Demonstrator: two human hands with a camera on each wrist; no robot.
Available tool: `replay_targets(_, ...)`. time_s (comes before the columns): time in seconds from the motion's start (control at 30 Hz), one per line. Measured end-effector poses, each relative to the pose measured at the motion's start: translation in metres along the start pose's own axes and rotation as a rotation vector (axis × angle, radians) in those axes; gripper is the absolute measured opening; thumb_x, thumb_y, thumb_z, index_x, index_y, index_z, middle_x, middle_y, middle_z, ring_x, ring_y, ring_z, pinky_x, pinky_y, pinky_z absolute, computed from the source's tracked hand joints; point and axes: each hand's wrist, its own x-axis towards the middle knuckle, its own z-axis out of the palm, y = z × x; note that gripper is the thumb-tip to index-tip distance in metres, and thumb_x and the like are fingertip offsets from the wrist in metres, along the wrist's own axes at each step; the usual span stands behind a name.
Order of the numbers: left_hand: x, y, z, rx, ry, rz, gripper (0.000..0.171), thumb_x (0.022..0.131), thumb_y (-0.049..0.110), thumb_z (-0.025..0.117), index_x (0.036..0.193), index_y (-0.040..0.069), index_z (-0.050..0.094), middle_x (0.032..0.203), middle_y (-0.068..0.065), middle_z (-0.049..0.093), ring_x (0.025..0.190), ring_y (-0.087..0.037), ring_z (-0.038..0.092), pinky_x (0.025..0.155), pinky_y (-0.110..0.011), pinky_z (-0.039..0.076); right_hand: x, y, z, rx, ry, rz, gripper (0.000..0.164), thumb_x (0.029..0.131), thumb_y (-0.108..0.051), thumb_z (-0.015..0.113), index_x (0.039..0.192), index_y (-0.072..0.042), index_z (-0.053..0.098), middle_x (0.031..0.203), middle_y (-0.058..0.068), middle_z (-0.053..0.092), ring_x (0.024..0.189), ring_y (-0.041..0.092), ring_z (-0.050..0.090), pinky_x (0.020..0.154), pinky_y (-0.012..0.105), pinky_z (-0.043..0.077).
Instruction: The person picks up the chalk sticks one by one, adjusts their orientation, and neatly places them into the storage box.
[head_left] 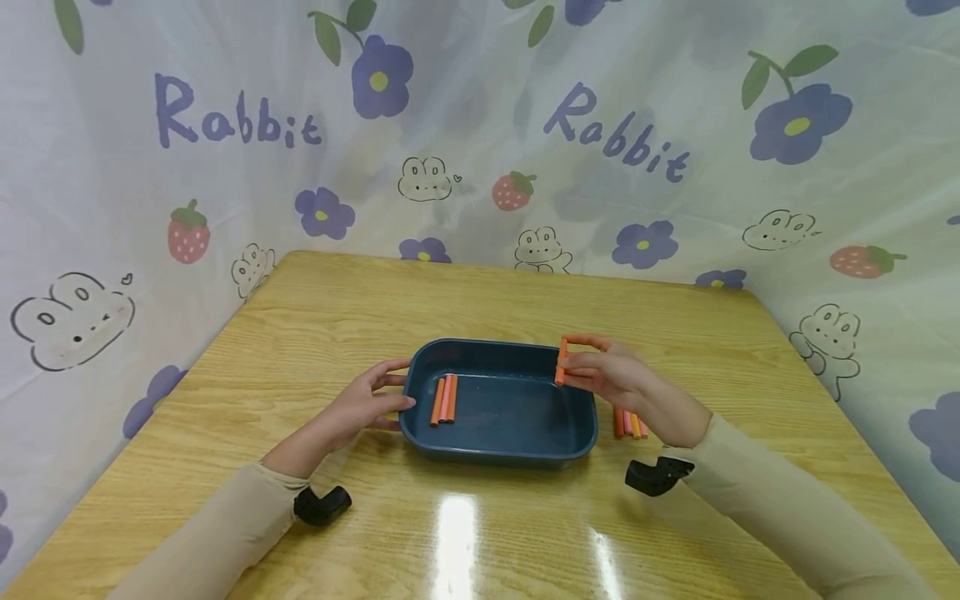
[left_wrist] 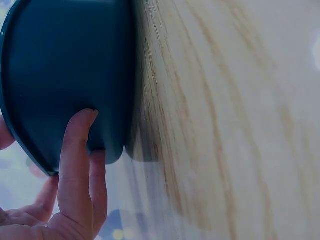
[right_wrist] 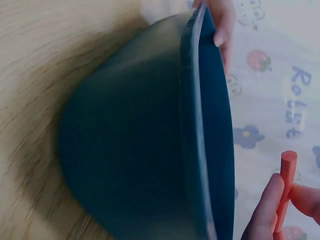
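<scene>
A dark blue rectangular tub [head_left: 495,454] stands on the table. My left hand [head_left: 367,402] grips its left end, with the thumb over the rim and the fingers against the outer wall [left_wrist: 55,75]. Above the tub's right end, my right hand [head_left: 611,375] pinches a short orange crayon-like stick [head_left: 561,362] between thumb and fingers. That stick [right_wrist: 287,175] points upward in the right wrist view, apart from the tub. Inside the tub, at its left, orange and pink sticks [head_left: 444,400] lie side by side.
Several more sticks [head_left: 628,422], orange, pink and yellow, lie on the table right of the tub, partly hidden by my right hand. The wooden table [head_left: 360,308] backs onto a printed cloth [head_left: 480,108].
</scene>
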Motion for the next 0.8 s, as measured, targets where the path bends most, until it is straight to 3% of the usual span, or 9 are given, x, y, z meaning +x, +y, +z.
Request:
replay_targets(0.1,0.000,-0.001,0.000,-0.001,-0.001,0.001,0.068,0.087,0.006,0.061,0.145,0.007,0.027,0.135,-0.028,0.036,0.101,-0.033,0.059,0.073,-0.045,0.054,0.005,0.001,0.008,0.007,-0.005,0.010,0.058,0.092,0.010,0.043,0.145,0.003,0.019,0.124,0.026,0.045,0.083,0.018,0.065,0.084,0.032,0.051)
replay_targets(0.23,0.000,-0.002,-0.001,-0.005,-0.005,0.006,0.068,0.086,0.007,0.062,0.145,0.007,0.027,0.135,-0.028,0.035,0.099,-0.033,0.060,0.073,-0.045,0.054,0.013,0.001,0.018,0.005,-0.008,0.036,0.058,0.092,0.009,0.045,0.145,0.001,0.021,0.137,0.032,0.031,0.083,0.019,0.064,0.085,0.034,0.051)
replay_targets(0.5,0.001,-0.003,-0.001,-0.003,-0.002,0.006,0.067,0.087,0.006,0.061,0.145,0.006,0.027,0.134,-0.028,0.036,0.098,-0.032,0.060,0.073,-0.045,0.054,0.025,-0.002,0.035,-0.024,-0.020,0.093,0.059,0.092,0.007,0.047,0.145,-0.001,0.023,0.137,0.026,0.033,0.086,0.019,0.061,0.091,0.037,0.047)
replay_targets(0.7,0.001,-0.003,-0.001,-0.007,-0.007,0.010,0.067,0.087,0.005,0.060,0.145,0.006,0.027,0.134,-0.028,0.036,0.098,-0.033,0.060,0.073,-0.045,0.054,0.033,-0.005,0.046,-0.034,-0.034,0.160,0.059,0.090,0.009,0.049,0.143,-0.002,0.026,0.124,0.021,0.042,0.095,0.025,0.058,0.089,0.037,0.049)
replay_targets(0.8,0.001,-0.003,-0.001,-0.007,-0.009,0.009,0.067,0.087,0.006,0.061,0.145,0.007,0.027,0.135,-0.028,0.035,0.098,-0.033,0.060,0.073,-0.045,0.054,0.036,-0.006,0.051,-0.051,-0.047,0.192,0.060,0.090,0.009,0.050,0.144,-0.004,0.025,0.131,0.023,0.038,0.099,0.027,0.056,0.089,0.037,0.049)
